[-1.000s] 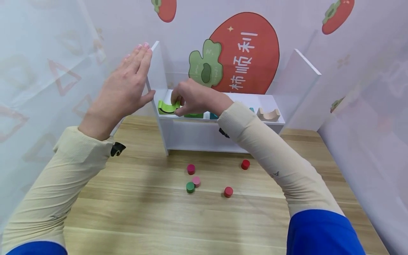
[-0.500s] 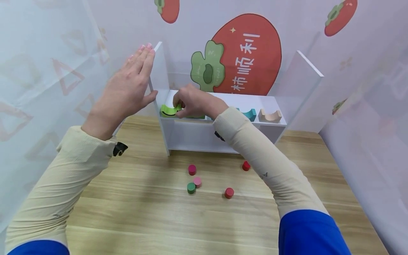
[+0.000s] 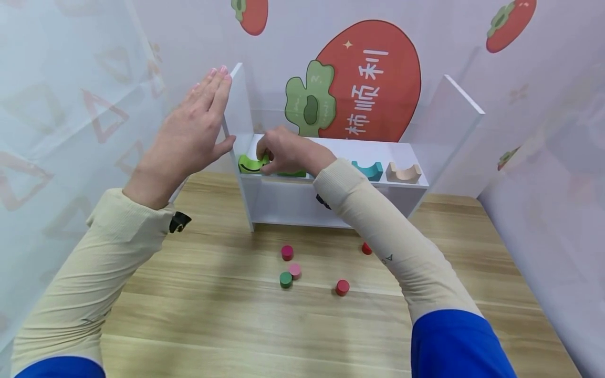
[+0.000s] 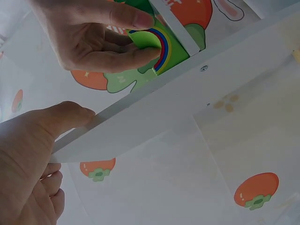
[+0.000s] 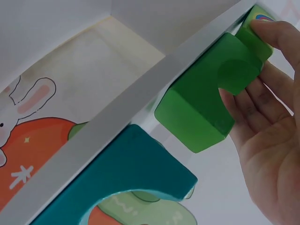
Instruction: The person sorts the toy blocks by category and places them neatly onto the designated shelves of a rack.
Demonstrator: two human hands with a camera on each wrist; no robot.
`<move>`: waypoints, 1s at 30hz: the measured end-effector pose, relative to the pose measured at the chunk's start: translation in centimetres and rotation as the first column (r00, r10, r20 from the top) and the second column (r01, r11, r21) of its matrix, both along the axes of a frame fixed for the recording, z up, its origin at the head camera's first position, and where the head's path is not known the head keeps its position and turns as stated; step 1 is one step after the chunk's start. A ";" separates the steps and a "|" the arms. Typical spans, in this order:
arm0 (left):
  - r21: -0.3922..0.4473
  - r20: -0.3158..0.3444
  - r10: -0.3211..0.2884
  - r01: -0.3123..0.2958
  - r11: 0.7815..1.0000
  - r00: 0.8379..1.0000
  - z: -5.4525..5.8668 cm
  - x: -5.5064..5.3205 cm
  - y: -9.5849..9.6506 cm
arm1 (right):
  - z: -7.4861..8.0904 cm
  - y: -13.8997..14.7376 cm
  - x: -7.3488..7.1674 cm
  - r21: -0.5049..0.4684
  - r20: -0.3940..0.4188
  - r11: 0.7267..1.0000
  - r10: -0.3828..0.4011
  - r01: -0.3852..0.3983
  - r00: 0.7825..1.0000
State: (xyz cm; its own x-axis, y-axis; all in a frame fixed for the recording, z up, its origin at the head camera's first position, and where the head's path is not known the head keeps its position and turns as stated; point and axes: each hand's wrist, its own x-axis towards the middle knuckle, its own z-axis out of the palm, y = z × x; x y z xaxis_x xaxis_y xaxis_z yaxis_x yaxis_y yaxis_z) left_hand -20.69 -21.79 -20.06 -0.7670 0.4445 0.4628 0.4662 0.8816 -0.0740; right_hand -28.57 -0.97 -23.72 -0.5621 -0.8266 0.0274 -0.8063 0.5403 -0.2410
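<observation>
My right hand (image 3: 285, 149) pinches a light green arch block (image 3: 247, 165) between thumb and fingers, at the left end of a white shelf (image 3: 364, 148). Coloured curved stripes show on that block in the left wrist view. Beside it stands a darker green arch block (image 5: 206, 89), partly behind the hand in the head view. My left hand (image 3: 191, 123) lies with straight fingers along the outside of the left side panel (image 3: 240, 110), its thumb at the front edge. Farther right on the shelf are a teal arch block (image 3: 371, 172) and a pale wooden one (image 3: 403, 175).
On the wooden table (image 3: 212, 315) before the shelf lie small discs: magenta (image 3: 287, 253), pink (image 3: 295, 271), green (image 3: 285, 280) and red (image 3: 342, 287). Another red disc (image 3: 366, 249) is partly covered by the right sleeve. The right side panel (image 3: 446, 126) rises at the shelf's other end.
The right forearm has shifted slightly left, uncovering more of the teal block and covering part of a red disc. The right hand stays at the light green block; the left keeps its place.
</observation>
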 end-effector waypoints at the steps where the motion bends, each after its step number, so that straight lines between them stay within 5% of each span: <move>1: 0.001 -0.004 -0.002 0.002 1.000 1.000 0.0 0.0 0.0 | 0.0 0.0 0.0 0.002 -0.001 1.000 0.000 0.000 1.000; 16: 0.011 -0.023 -0.014 0.015 1.000 1.000 -0.1 0.0 0.0 | 1.0 0.8 0.7 0.015 -0.024 1.000 0.026 -0.025 0.999; 24: 0.006 -0.021 -0.010 0.010 1.000 1.000 0.1 0.0 0.2 | 2.5 3.5 3.1 -0.002 -0.038 0.998 0.067 -0.067 0.997; 30: 0.003 -0.006 -0.001 0.001 1.000 1.000 0.0 0.0 0.1 | 1.4 6.9 5.3 -0.062 0.001 0.994 0.094 -0.093 0.996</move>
State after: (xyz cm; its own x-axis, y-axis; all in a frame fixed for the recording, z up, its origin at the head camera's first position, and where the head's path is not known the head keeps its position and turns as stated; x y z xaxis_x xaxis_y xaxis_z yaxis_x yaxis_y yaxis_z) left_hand -20.64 -21.72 -20.02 -0.7634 0.4442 0.4689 0.4669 0.8812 -0.0745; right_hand -23.25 5.96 -22.35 -0.4826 -0.8723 0.0784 -0.8517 0.4465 -0.2745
